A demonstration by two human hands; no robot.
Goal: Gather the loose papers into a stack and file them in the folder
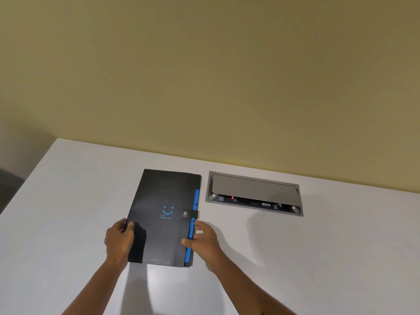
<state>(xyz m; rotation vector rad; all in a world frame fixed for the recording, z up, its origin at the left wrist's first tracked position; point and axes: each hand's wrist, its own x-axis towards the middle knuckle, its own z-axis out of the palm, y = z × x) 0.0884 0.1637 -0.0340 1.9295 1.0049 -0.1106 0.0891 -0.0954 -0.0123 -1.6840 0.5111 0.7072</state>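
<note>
Closed black folder (163,214) (snap fastened) on white table (68,201), left hand (118,241) gripping its spine edge, right hand (203,241) pinching its blue-tabbed edge

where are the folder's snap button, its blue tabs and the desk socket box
snap button (185,213), head view, on the metal stud of the strap
blue tabs (196,202), head view, on the upper tab along the folder's right edge
desk socket box (252,188), head view, on its grey lid

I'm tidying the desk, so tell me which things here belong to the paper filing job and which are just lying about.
Part of the job:
black folder, snapped shut
left hand and right hand, gripping its sides

Just there:
cable box set in the white table

No loose papers show.
</note>
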